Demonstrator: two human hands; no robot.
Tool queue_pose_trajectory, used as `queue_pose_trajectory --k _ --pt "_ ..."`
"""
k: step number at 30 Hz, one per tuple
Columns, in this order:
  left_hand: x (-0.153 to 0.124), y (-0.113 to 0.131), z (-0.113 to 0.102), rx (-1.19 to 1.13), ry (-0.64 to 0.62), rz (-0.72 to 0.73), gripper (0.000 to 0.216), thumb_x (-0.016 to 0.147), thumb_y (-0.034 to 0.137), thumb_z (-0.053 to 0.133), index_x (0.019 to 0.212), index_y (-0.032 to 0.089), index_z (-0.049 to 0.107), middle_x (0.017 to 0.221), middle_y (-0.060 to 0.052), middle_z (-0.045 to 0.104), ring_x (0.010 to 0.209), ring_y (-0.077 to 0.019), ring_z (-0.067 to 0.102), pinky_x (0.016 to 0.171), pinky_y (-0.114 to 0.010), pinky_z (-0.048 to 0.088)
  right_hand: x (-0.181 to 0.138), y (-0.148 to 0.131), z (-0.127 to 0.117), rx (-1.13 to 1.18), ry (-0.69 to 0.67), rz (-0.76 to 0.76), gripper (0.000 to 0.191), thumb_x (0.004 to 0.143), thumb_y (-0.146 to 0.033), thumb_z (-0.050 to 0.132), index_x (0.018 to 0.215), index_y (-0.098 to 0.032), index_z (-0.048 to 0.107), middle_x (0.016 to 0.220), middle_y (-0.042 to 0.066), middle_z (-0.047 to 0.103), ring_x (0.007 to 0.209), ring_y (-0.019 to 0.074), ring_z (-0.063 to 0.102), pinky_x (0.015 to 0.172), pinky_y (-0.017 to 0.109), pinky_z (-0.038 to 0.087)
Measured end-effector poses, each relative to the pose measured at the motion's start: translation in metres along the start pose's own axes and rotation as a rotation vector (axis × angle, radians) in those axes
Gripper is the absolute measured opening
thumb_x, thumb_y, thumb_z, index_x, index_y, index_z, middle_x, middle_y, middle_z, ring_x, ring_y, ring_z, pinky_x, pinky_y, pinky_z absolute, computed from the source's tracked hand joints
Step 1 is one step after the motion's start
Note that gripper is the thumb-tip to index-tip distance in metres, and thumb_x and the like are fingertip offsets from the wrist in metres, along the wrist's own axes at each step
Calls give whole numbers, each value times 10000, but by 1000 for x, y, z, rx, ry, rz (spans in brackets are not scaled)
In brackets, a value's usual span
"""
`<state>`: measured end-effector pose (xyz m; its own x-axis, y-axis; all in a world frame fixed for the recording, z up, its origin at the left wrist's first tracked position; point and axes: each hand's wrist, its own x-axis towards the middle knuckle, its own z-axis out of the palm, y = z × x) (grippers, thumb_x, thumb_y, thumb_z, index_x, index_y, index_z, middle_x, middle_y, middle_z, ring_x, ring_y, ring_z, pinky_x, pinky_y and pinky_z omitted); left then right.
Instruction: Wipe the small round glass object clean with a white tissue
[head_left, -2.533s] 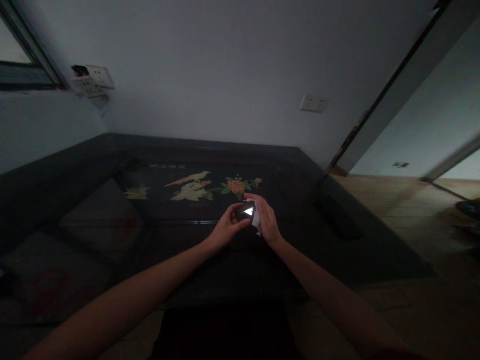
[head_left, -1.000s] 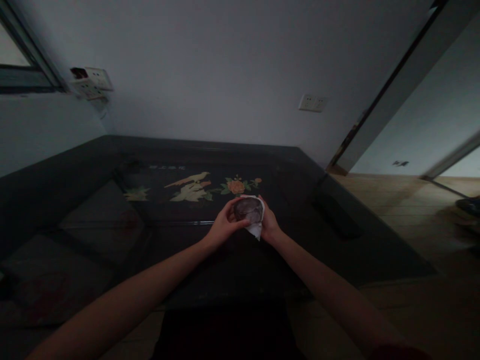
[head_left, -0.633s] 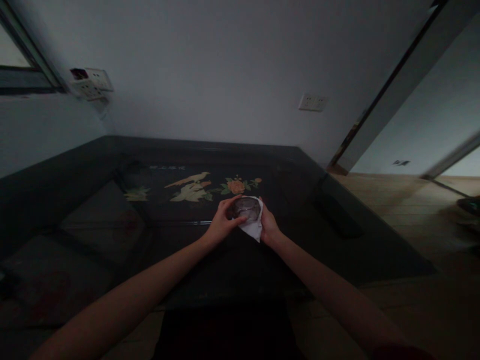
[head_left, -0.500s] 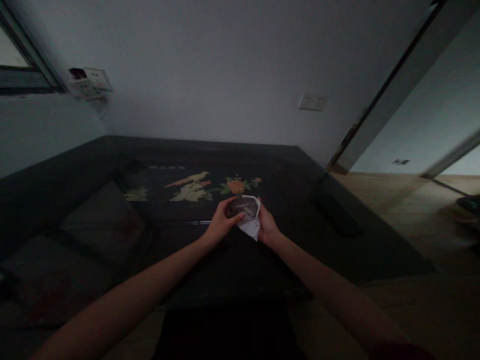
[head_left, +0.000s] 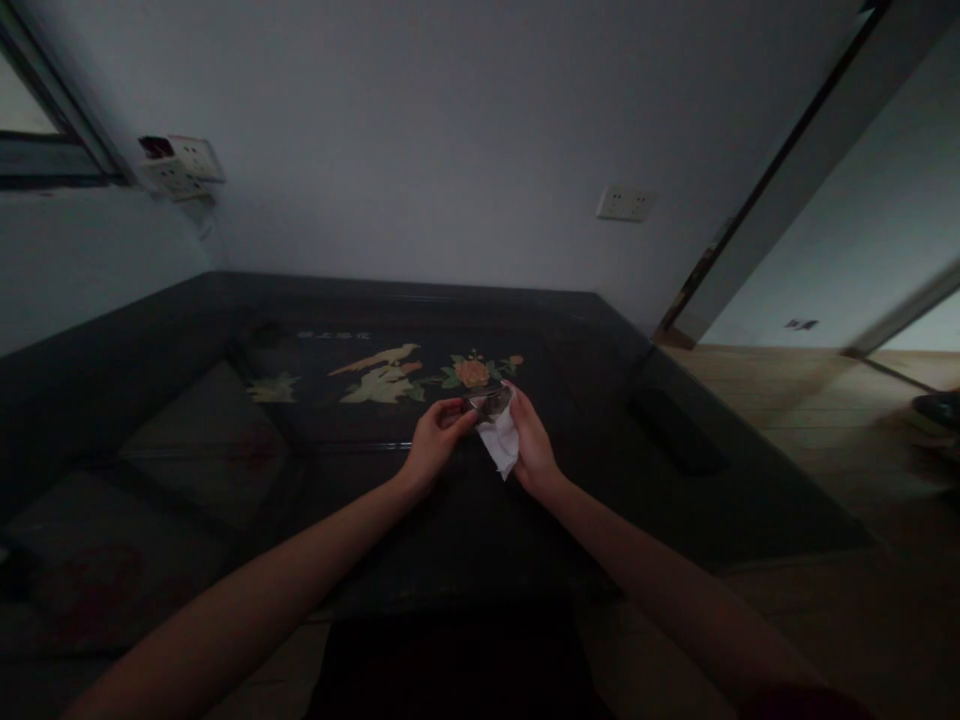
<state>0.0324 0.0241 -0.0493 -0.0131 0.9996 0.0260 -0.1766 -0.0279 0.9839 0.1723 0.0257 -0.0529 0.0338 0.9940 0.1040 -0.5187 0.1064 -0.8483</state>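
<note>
Both my hands meet over the middle of a dark glass-topped table [head_left: 570, 520]. My left hand [head_left: 433, 440] pinches the left edge of a small shiny object [head_left: 486, 402], perhaps a little mirror or lens; the dim light hides what it is. My right hand [head_left: 531, 440] holds a crumpled white tissue [head_left: 501, 440] against that object, fingers curled round it. The object now shows edge-on and thin between the two hands.
Under the glass lies a dark panel with a painted bird and flowers [head_left: 390, 375]. A dark flat remote-like thing [head_left: 671, 430] lies at the table's right edge. Wall sockets [head_left: 626, 203] and a power strip [head_left: 180, 165] sit on the white wall. A doorway opens at right.
The shiny object has tilted from face-on to nearly edge-on and shifted slightly away from me. The tissue has slid from behind it to below it in my right hand.
</note>
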Motion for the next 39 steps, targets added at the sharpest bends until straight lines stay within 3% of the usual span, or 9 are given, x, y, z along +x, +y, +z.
queue_pose_trajectory --k 8,13,21,26,34,39 --pt "-15 7 13 -124 -202 34 437 786 426 674 1131 162 621 1316 -110 594 1222 -266 542 1053 -389 398 -12 -4 6 -181 24 -106 499 829 -453 614 1280 -263 518 1333 67 578 1210 229 559 1057 427 419" --pt "-13 2 14 -104 -140 56 576 716 332 745 1224 162 533 1311 -130 589 1222 -263 541 1048 -402 404 -19 -7 9 -360 -29 -180 498 855 -487 577 1301 -266 547 1407 54 521 1299 220 481 1128 417 326" --pt "-10 1 11 -185 -105 63 729 654 347 793 1283 160 475 1305 -147 587 1203 -283 554 1023 -421 427 -29 -17 17 -449 -101 -268 477 889 -487 535 1325 -294 542 1482 7 432 1403 193 339 1193 403 193" --pt "-9 9 10 -224 -78 42 712 643 332 806 1257 147 497 1290 -141 599 1197 -270 557 1059 -417 386 -26 -16 17 -392 -67 -239 416 876 -441 572 1257 -279 604 1413 30 520 1359 219 415 1176 432 241" --pt "-5 7 7 -419 -82 -30 462 668 432 786 1010 172 618 1153 -82 665 1125 -218 588 993 -340 407 0 -18 3 52 61 -121 340 825 -374 624 1140 -247 647 1259 39 649 1198 236 581 1065 449 423" --pt "-5 3 6 -411 -94 -97 450 660 448 792 1003 200 640 1143 -56 671 1135 -222 568 932 -322 417 0 -26 3 -37 -9 -186 373 845 -420 606 1179 -258 638 1294 41 625 1214 235 566 1087 456 393"
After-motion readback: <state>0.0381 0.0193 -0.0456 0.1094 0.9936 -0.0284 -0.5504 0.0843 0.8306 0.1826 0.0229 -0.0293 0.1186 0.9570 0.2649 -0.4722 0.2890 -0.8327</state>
